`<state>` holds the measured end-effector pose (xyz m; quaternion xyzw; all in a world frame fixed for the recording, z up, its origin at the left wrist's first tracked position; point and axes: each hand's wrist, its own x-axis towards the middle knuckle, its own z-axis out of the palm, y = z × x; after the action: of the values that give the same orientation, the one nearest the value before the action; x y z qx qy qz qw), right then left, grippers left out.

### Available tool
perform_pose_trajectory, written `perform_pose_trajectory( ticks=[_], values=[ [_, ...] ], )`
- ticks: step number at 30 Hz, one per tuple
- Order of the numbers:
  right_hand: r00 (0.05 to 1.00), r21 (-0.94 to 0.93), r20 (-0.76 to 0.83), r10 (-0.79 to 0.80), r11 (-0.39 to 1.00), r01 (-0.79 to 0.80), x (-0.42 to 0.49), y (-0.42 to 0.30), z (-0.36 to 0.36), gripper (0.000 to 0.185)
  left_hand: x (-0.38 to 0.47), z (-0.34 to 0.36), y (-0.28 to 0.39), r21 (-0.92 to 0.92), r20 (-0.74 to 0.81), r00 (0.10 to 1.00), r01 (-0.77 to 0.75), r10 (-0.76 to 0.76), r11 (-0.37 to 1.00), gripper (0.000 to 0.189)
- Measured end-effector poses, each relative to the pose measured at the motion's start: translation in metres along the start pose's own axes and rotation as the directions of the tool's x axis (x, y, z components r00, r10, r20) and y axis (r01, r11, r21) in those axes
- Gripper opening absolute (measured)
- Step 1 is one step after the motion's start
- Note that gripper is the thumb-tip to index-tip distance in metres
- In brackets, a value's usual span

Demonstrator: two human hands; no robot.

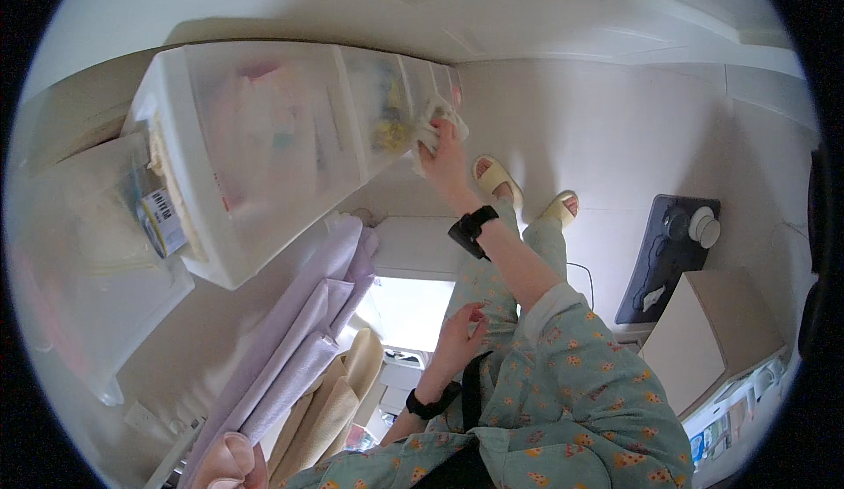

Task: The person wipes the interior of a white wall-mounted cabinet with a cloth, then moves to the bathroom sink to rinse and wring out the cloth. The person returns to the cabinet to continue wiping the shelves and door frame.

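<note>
My right hand (pixel 443 153) grips a crumpled white cloth (pixel 432 123). The cloth rests against the front of a tall white plastic drawer unit (pixel 277 133), near its lower drawers. Through the translucent fronts I can make out blurred contents, pinkish in the top drawer and yellow and blue in the one below. Held low before my body, my left hand (pixel 460 337) has loosely curled fingers and nothing visible in it. Each wrist wears a black band.
A translucent bag (pixel 86 252) and a labelled packet (pixel 160 215) sit on the drawer unit. Lilac curtains (pixel 297 331) and beige curtains (pixel 330 403) hang at the left. On the floor at right lie a dark mat (pixel 659 258) and a white box (pixel 705 337). A thin cable (pixel 589 278) runs near my legs.
</note>
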<state>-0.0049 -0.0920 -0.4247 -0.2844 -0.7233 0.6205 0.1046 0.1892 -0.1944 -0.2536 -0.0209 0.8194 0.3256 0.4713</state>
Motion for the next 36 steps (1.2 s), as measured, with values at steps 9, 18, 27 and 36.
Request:
perform_pose_trajectory(
  ticks=[9, 18, 27, 36],
  values=[
    [0.968, 0.174, -0.119, -0.222, 0.955, 0.24, 0.01, -0.112, 0.006, 0.045, 0.029, -0.001, -0.021, 0.076, -0.01, 0.996, 0.086, -0.085, 0.993, 0.031],
    [0.981, 0.078, -0.19, 0.049, 0.996, -0.035, 0.1, 0.108, 0.067, 0.042, 0.06, 0.025, -0.083, 0.004, -0.042, 0.962, 0.271, -0.27, 0.963, 0.029],
    [0.95, 0.063, -0.242, 0.196, 0.98, -0.187, 0.144, 0.278, 0.101, 0.043, 0.094, 0.067, -0.115, -0.047, -0.04, 0.942, 0.332, -0.334, 0.942, 0.025],
    [0.991, 0.11, -0.12, 0.055, 0.993, -0.042, 0.029, 0.192, 0.072, 0.041, 0.06, 0.077, -0.084, 0.031, 0.004, 0.983, 0.183, -0.183, 0.983, 0.027]
  ],
)
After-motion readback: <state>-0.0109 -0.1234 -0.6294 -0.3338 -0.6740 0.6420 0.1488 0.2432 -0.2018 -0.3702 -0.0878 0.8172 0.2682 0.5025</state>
